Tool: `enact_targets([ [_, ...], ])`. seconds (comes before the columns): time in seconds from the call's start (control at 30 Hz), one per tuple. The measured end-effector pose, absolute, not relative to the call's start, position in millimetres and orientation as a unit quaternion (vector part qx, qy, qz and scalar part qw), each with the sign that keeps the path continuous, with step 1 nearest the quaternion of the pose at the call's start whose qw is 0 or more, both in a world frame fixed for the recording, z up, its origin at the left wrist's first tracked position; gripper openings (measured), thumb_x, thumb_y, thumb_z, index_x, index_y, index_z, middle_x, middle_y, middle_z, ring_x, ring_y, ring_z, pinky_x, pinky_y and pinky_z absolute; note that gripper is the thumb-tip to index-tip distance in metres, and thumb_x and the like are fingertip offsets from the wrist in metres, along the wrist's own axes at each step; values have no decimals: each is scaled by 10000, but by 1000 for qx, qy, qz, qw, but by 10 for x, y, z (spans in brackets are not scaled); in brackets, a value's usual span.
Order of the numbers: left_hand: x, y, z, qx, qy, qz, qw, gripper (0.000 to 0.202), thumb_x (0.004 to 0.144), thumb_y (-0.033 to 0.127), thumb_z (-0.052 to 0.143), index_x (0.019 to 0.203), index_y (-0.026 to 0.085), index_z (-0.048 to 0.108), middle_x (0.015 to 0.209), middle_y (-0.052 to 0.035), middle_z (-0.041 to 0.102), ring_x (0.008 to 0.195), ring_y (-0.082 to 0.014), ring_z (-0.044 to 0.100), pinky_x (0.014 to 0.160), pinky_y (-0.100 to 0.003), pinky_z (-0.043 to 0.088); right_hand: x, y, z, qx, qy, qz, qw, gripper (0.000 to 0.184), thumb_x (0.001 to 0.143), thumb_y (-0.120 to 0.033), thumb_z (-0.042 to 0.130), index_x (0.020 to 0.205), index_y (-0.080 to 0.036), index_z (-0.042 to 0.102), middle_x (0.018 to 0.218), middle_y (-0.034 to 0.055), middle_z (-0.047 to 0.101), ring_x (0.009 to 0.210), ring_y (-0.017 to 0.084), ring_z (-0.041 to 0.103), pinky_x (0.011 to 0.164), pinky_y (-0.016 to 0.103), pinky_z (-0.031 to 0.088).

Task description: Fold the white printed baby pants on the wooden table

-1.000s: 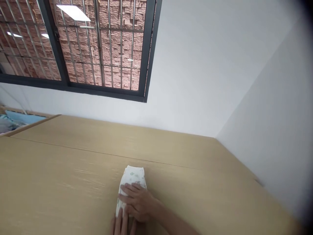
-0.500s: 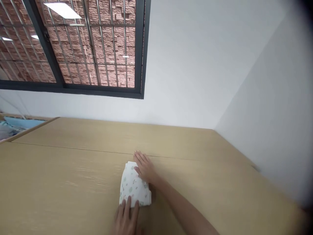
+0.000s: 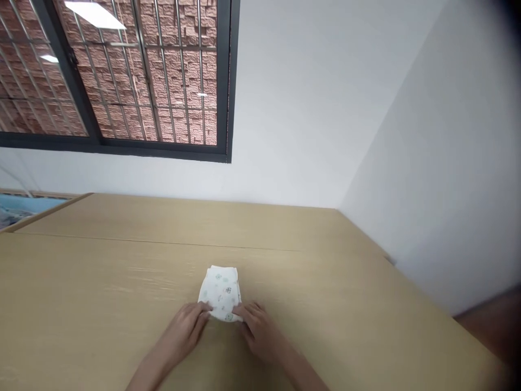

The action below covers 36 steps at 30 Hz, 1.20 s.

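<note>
A small folded white cloth (image 3: 220, 289) with a pale printed pattern lies on the light wooden table (image 3: 101, 288). My left hand (image 3: 188, 327) rests at the cloth's near left corner, fingertips touching its edge. At the near right corner my right hand (image 3: 260, 330) does the same. Both hands lie low on the table with fingers slightly bent and pressed at the cloth's near edge.
White walls meet in a corner behind the table at the right. A barred window (image 3: 122, 76) with a brick wall outside is at the upper left. Blue fabric (image 3: 16, 209) shows past the table's far left edge. The table's right edge (image 3: 427, 293) runs diagonally.
My right hand drew back from the cloth's far end to its near right corner. My left hand shifted to the near left corner. The cloth now looks shorter.
</note>
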<state>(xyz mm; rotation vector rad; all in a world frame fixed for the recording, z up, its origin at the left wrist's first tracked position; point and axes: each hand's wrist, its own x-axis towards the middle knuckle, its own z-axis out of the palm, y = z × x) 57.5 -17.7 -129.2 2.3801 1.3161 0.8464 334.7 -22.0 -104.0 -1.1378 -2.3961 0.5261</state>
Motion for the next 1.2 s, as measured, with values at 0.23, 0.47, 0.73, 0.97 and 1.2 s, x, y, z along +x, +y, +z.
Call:
enact_targets([
  [0.23,654,87,-1186,749,535,288,263,351,1019,473,402,1089,220,635,978,-32,730,865,-205,682,770,-286,531,3218,206,-966,-518,-796,214,229,310,1080,-368,321,1080,-216,591,1029,68,711,916,226,652,776,305,448],
  [0.47,1030,528,-1155,692,670,228,144,303,1053,313,284,1148,182,540,1092,-131,677,897,-277,678,756,-367,486,2860,594,-1096,-632,-719,163,240,264,1070,-252,313,1086,-196,571,974,94,717,860,218,680,703,281,437],
  [0.73,1175,595,-1226,678,706,204,24,335,1048,288,302,1199,122,551,1095,-164,634,906,-275,669,821,-447,522,2721,644,-1127,-709,-656,84,245,319,1060,-269,317,1191,-178,594,1016,193,701,928,305,699,808,428,505],
  [0.97,1251,635,-1455,783,554,281,-33,490,1013,256,308,1466,112,428,1548,-181,418,1467,-290,332,1170,-480,337,2643,472,-1096,-520,-779,-14,349,486,1061,-339,311,1493,-154,434,1566,139,403,1476,267,306,1214,466,239],
  [1.2,1195,760,-1789,828,511,230,-2,603,898,259,479,1484,119,456,1572,-161,389,1476,-311,329,1221,-485,258,2540,476,-1316,-451,-849,65,266,550,1078,-421,265,1562,-179,362,1591,93,380,1490,230,305,1242,449,201],
])
